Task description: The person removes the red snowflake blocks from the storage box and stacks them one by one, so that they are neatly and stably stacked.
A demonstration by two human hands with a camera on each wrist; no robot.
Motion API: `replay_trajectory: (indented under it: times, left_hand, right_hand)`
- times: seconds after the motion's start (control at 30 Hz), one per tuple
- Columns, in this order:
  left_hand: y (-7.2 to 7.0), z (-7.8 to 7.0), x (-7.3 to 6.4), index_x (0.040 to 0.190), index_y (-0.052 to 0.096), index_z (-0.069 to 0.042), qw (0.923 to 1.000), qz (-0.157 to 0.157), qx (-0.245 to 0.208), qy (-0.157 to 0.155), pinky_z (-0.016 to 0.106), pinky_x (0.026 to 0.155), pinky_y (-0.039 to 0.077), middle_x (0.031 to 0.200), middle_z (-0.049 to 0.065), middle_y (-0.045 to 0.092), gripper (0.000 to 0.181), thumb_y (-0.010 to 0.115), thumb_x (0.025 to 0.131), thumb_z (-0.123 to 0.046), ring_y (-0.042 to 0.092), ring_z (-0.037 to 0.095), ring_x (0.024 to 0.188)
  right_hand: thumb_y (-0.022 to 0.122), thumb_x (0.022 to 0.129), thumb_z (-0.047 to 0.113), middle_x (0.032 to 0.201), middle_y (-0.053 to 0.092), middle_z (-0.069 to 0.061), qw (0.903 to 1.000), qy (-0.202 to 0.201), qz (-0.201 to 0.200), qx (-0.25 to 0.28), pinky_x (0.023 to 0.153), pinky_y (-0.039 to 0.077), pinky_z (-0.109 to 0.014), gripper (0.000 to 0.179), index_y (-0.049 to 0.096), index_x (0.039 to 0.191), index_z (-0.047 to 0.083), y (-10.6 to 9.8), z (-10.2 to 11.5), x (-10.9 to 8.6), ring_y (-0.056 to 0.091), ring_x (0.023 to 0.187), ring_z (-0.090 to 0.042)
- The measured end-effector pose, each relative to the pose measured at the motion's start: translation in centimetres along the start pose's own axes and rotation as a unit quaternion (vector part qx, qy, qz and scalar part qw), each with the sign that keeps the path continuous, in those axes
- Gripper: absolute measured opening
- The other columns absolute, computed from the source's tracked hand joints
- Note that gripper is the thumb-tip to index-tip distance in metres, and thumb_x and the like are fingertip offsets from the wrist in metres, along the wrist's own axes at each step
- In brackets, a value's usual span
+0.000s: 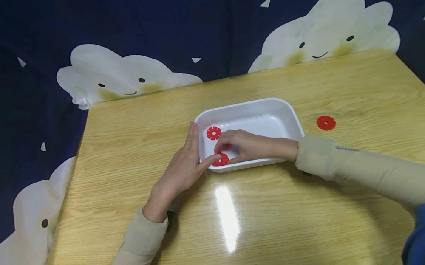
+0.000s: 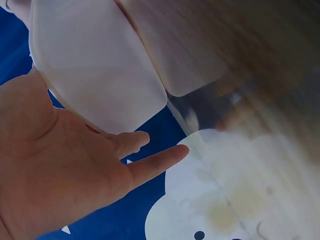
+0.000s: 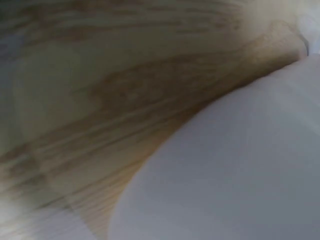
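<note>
A white plastic tray stands on the table. My left hand lies along its left end, with straight fingers against the outside wall and the thumb reaching over the rim to a red notched disc. In the left wrist view that hand is beside the tray's wall. My right hand reaches into the tray, its curled fingers and thumb at the edges of the same disc. Behind it in the tray lies another red notched disc. The right wrist view shows the tray's side but not the fingers.
A further red disc lies on the wooden table, right of the tray. Dark blue cloth with white clouds hangs beyond the table's back and left edges.
</note>
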State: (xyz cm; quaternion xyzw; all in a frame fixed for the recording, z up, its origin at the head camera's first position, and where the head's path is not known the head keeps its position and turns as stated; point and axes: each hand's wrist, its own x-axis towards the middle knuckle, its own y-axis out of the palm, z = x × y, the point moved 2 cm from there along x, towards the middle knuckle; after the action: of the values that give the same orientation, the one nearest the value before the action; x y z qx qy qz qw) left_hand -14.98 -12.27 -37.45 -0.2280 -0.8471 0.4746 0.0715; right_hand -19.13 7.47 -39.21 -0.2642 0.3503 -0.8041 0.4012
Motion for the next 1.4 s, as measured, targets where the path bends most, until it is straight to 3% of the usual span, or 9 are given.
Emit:
replay_trajectory:
  times: [0.5,0.8,1.4]
  left_hand:
    - [-0.2,0.1,-0.2,0.155,-0.006,-0.001,1.0000,-0.005,-0.002,-0.002,0.042,0.116,0.021,0.163,0.015,-0.007,0.101,0.052,0.095,-0.058,0.006,0.023,0.148]
    - [0.0,0.3,-0.2,0.155,-0.007,-0.002,0.9999,-0.012,-0.008,0.001,0.041,0.116,0.021,0.163,0.015,-0.007,0.102,0.051,0.095,-0.060,0.010,0.026,0.147]
    - [0.1,0.0,-0.1,0.155,-0.007,-0.002,1.0000,-0.002,-0.003,0.000,0.043,0.115,0.022,0.163,0.013,-0.007,0.102,0.051,0.094,-0.061,0.006,0.023,0.148]
  right_hand:
    - [0.083,0.080,0.021,0.097,0.067,0.005,0.9999,-0.006,0.008,-0.004,0.089,0.045,-0.029,0.029,0.071,0.105,0.010,0.4,0.0,0.6,0.055,0.093,-0.016]
    - [0.084,0.080,0.021,0.100,0.068,0.001,0.9998,0.009,0.004,-0.015,0.092,0.046,-0.029,0.031,0.071,0.105,0.008,0.5,0.2,0.6,0.057,0.096,-0.015]
    - [0.084,0.075,0.013,0.102,0.066,-0.001,0.9978,0.033,-0.054,-0.021,0.090,0.048,-0.032,0.037,0.070,0.108,0.006,-1.7,0.5,-1.9,0.060,0.095,-0.014]
